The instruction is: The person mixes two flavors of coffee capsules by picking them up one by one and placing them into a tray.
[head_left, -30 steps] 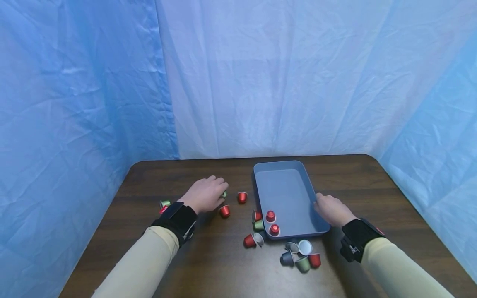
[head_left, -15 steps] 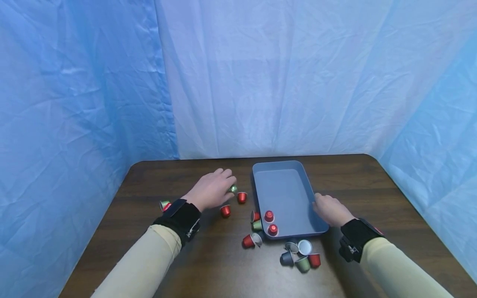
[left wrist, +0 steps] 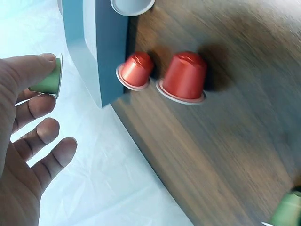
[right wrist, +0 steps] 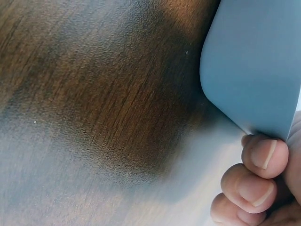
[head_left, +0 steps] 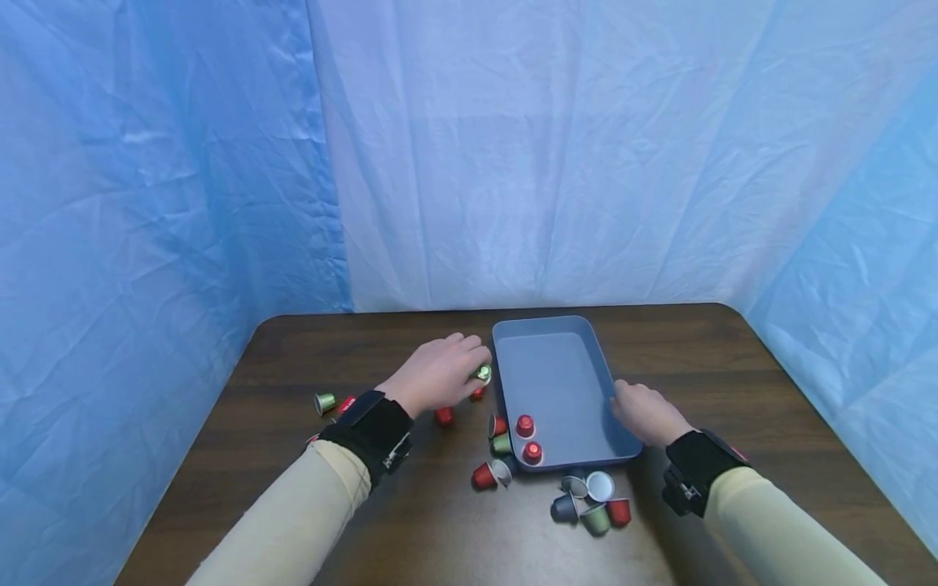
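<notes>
My left hand [head_left: 440, 374] pinches a green coffee capsule [left wrist: 49, 80] between thumb and fingers, just left of the blue-grey tray [head_left: 557, 370] and above the table. Its other fingers are spread loosely in the left wrist view. Under that hand, two red capsules [left wrist: 184, 77] stand on the wood. On the tray's right side, my right hand [head_left: 648, 413] grips the edge, its fingers curled at the wall [right wrist: 254, 70] in the right wrist view. Inside the tray's near left corner stand two red capsules [head_left: 532, 452].
Along the tray's left wall lie a red capsule [head_left: 497, 425] and a green one [head_left: 501, 444], with a tipped red capsule [head_left: 484, 476] nearer. Several mixed capsules [head_left: 596, 519] cluster before the tray. A green capsule [head_left: 325, 403] lies far left. Curtains [head_left: 528, 163] surround the table.
My left hand has moved right with the green capsule, up to the tray's left edge. The tray has shifted slightly left together with my right hand.
</notes>
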Demonstrator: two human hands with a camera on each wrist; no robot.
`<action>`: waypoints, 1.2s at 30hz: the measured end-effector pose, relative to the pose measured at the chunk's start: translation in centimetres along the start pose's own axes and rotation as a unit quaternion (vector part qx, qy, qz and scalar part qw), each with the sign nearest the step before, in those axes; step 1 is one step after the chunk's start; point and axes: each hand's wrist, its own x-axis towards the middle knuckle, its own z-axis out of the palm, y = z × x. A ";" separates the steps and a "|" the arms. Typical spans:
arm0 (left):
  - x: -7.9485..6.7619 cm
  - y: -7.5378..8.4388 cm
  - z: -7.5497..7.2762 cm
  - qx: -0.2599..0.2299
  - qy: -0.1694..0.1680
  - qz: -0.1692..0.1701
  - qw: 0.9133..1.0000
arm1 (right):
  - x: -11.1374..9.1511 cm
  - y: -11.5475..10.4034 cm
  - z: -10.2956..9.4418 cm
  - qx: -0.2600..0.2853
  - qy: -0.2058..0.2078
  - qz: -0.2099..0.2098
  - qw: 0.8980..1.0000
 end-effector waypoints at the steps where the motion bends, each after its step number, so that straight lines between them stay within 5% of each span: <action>1: 0.1 0.1 0.0 0.001 0.001 0.004 1.000 | 0.0 0.0 0.0 0.001 -0.001 0.000 1.000; 20: 1.5 2.6 -0.6 0.015 0.009 0.050 0.999 | 0.1 0.1 0.1 0.003 -0.002 0.006 1.000; 36: 1.8 4.1 1.4 0.009 -0.014 0.057 0.998 | -0.1 -0.1 0.2 -0.003 0.005 -0.005 1.000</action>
